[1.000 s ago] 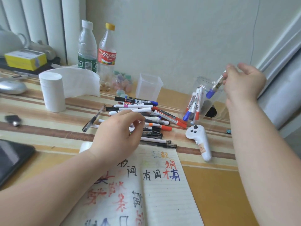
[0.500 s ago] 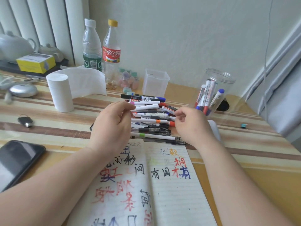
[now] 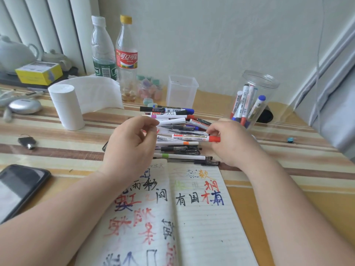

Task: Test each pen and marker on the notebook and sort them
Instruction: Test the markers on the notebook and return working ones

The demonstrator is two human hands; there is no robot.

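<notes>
An open lined notebook [image 3: 199, 223] with test scribbles in black, red, blue and orange lies in front of me. Behind it is a pile of pens and markers [image 3: 172, 117]. My right hand [image 3: 232, 144] pinches a white marker with a red cap [image 3: 192, 137] near its capped end, holding it level just over the pile. My left hand [image 3: 132, 148] hovers at the pile's left side, fingers loosely curled, thumb and forefinger close together with nothing visible between them. A clear round jar [image 3: 265, 79] at the back right holds several markers.
A clear square cup [image 3: 181, 91] stands behind the pile. Two bottles [image 3: 115, 54], a tissue roll [image 3: 66, 106] and a yellow box [image 3: 39, 72] are at the back left. A phone [image 3: 19, 187] and a key [image 3: 27, 142] lie on the left.
My right hand let a blue-capped marker go into the jar, came down to the pile and took hold of the red-capped marker. My left hand stayed over the pile.
</notes>
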